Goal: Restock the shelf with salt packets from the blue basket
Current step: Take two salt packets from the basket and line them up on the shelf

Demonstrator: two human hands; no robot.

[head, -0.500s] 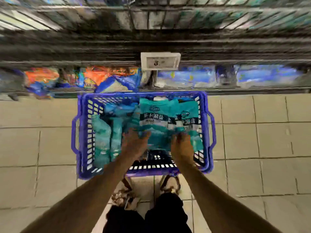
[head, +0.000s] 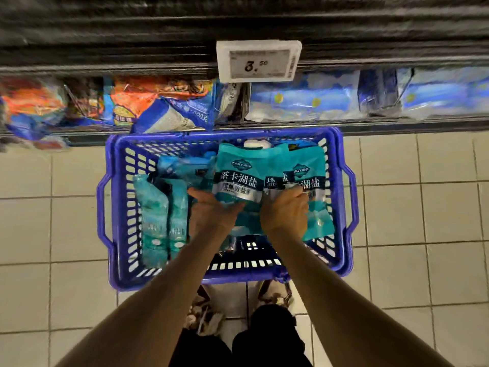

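1. Since the earlier frame, the teal salt packets [head: 239,178] are being raised a little out of the blue basket [head: 116,207]; more of the front packet's printed face is being shown, and the hands are being turned from palms-down to a gathering hold at the packets' lower edges.
2. The left hand [head: 211,210] is being held cupped beneath the front packet, fingers slightly spread and curled under its bottom edge; the fingertips themselves are hidden by the packet.
3. The right hand [head: 285,210] is being closed on the second packet [head: 309,181], thumb and fingers pinching its lower part; the exact number of packets being gripped cannot be told.
4. More salt packets [head: 158,207] are being left standing on edge along the left side of the basket, which is resting on the tiled floor [head: 423,207] just in front of the bottom shelf [head: 304,125].
5. The shelf is being seen already holding blue-and-white packs [head: 304,102] on the right and orange-and-blue bags [head: 148,102] on the left, under a price tag [head: 258,60] reading 3.50.
6. Judgement: the pick-up step is being carried out. The lift being underway suggests a bundle is being readied for transfer; which shelf slot is being aimed for cannot be told.
7. Risk being noted: slippery packets may slide from a two-handed bundle.
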